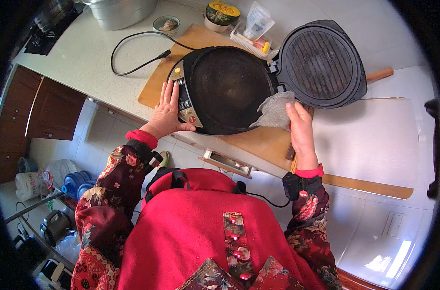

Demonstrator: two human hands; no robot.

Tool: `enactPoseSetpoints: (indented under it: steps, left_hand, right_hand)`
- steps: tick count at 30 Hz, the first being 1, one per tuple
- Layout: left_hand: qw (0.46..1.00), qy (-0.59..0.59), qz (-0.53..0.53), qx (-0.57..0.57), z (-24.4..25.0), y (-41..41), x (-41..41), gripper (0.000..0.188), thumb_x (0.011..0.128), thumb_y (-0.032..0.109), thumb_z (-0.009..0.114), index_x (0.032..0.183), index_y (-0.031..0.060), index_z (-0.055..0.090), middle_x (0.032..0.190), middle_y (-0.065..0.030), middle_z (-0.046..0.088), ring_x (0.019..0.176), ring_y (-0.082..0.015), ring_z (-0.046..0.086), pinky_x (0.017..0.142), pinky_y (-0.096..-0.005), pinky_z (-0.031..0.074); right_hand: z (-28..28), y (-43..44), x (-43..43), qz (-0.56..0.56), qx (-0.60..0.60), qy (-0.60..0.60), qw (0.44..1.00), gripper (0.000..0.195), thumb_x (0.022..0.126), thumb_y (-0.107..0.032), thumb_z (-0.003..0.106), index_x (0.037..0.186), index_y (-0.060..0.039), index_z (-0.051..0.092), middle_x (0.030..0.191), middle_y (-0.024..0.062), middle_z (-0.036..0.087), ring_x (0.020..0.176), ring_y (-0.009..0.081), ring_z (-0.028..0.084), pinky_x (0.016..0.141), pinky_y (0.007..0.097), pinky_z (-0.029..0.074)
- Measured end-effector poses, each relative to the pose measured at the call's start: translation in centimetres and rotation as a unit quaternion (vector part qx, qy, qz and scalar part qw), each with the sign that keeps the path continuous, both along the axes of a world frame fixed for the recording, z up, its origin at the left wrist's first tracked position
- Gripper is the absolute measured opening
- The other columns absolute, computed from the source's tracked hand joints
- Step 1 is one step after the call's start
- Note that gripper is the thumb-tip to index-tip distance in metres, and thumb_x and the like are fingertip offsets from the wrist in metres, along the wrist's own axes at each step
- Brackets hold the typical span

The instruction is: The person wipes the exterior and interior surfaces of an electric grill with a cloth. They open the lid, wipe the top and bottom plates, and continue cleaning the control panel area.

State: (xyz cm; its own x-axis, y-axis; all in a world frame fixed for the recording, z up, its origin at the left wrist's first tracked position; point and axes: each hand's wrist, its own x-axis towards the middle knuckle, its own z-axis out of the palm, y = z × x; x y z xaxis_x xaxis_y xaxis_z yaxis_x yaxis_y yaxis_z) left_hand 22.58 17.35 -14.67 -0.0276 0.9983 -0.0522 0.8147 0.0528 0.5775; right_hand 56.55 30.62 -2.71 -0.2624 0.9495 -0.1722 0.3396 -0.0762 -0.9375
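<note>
An electric griddle point(230, 85) lies opened out on a wooden board point(158, 81), its ridged lid point(320, 59) swung back to the right on metal hinges. My left hand point(169, 107) rests flat on the control panel point(185, 103) at the griddle's left side, fingers extended and holding nothing. A grey cloth point(278, 108) is pinched in my right hand point(300, 127); it drapes over the near right rim of the dark cooking plate. The griddle's black power cord point(142, 68) loops on the counter, and its plug end lies loose near the board.
Behind the griddle stand a cut pumpkin point(222, 13) in a bowl, a white basket point(247, 42) with packets, and a small bowl of food point(166, 25). A large metal pot point(120, 13) is farther left. An open drawer point(227, 163) juts out below the counter.
</note>
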Motion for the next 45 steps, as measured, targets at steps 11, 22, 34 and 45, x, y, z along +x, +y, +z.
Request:
enactPoseSetpoints:
  steps: [11, 22, 34, 45]
  left_hand:
    - [1.0, -0.004, 0.009, 0.004, 0.2, 0.4, 0.4, 0.145, 0.046, 0.07, 0.08, 0.148, -0.0036, 0.007, 0.153, -0.0299, 0.002, 0.143, -0.0455, 0.002, 0.113, -0.0511, 0.021]
    - [1.0, 0.022, -0.007, 0.02, 0.5, 0.4, 0.6, 0.143, 0.049, 0.066, 0.081, 0.148, -0.0032, 0.005, 0.152, -0.0298, 0.004, 0.143, -0.0465, 0.003, 0.115, -0.0507, 0.016]
    - [0.999, 0.034, -0.009, 0.005, 1.1, 0.3, 0.8, 0.146, 0.047, 0.075, 0.076, 0.148, -0.0031, 0.004, 0.152, -0.0315, 0.003, 0.142, -0.0482, 0.002, 0.114, -0.0513, 0.017]
    - [0.999, 0.024, -0.011, 0.038, 1.3, 0.2, 0.8, 0.144, 0.048, 0.072, 0.078, 0.148, -0.0036, 0.006, 0.151, -0.0328, 0.005, 0.142, -0.0486, 0.003, 0.115, -0.0504, 0.015]
  right_hand:
    - [-1.3, -4.6, -5.8, 0.087, 0.09, -0.133, 0.983, 0.016, 0.095, -0.02, 0.057, 0.093, -0.0056, 0.062, 0.062, -0.0009, 0.05, 0.058, 0.0072, 0.043, 0.052, 0.0273, 0.039]
    - [-7.5, -10.1, -10.6, 0.301, 0.393, -0.219, 0.841, 0.051, 0.081, -0.004, 0.051, 0.131, 0.0024, 0.05, 0.132, 0.0159, 0.055, 0.125, 0.0281, 0.051, 0.106, 0.0407, 0.04]
    - [-5.1, -8.0, 0.5, 0.161, 0.367, -0.288, 0.87, 0.04, 0.079, 0.005, 0.055, 0.118, -0.0011, 0.06, 0.125, 0.0175, 0.058, 0.112, 0.0315, 0.057, 0.093, 0.039, 0.048]
    - [-2.2, -6.4, -6.2, 0.032, -0.272, 0.271, 0.923, 0.018, 0.096, -0.014, 0.055, 0.109, -0.0045, 0.064, 0.101, -0.002, 0.065, 0.086, 0.007, 0.059, 0.077, 0.0254, 0.05]
